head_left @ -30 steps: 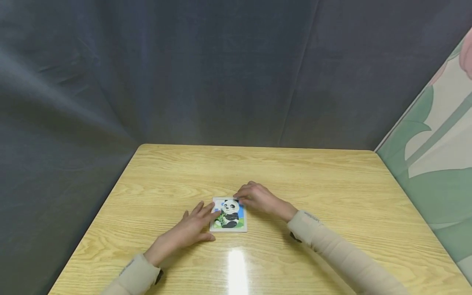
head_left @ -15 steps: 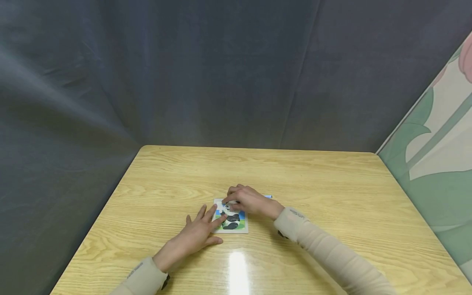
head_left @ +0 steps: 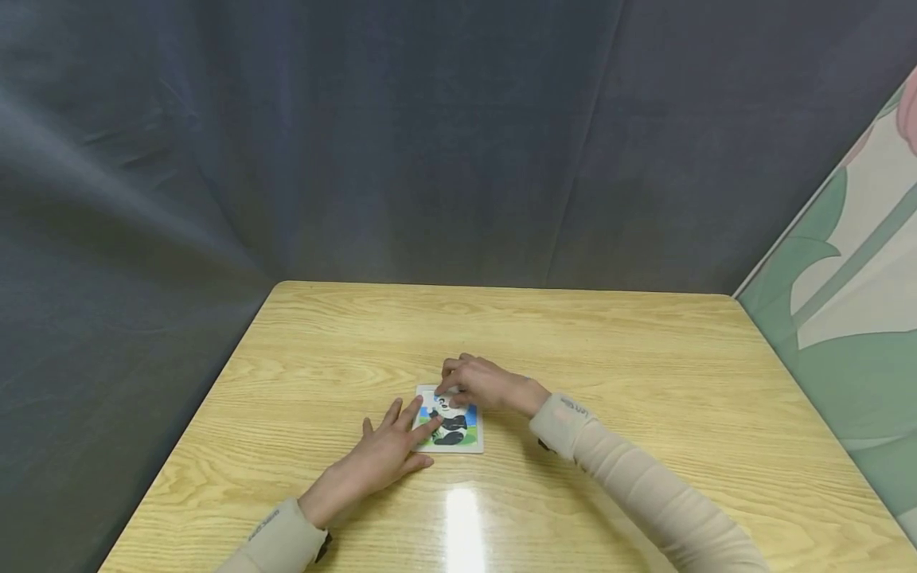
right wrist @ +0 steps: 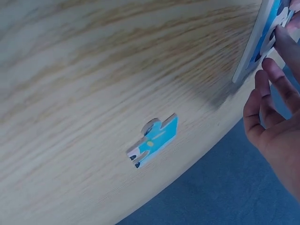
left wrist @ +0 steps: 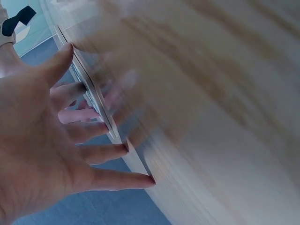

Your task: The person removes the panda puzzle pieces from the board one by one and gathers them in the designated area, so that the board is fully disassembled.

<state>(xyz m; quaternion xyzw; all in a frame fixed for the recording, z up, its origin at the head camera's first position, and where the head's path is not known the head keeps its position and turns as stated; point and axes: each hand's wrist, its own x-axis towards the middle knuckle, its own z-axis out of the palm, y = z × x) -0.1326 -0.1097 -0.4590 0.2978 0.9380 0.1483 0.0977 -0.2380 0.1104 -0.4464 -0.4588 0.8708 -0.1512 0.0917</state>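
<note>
Left sleeve [head_left: 279, 541] and right sleeve [head_left: 641, 485] both beige, long; right one creased in rings along the forearm. Small dark lettering [head_left: 575, 407] across each cuff [head_left: 560, 430]. Black tab [head_left: 324, 547] sticks out under each wrist; strap or mount, can't tell at this size. Left hand [head_left: 387, 450] and right hand [head_left: 487, 383] bare.

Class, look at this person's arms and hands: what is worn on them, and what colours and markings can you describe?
The left hand and right hand are ungloved. The left sleeve and right sleeve are pale beige, the right one creased crosswise. Near each wrist is dark lettering, too small to read, and a black piece shows there too.
</note>
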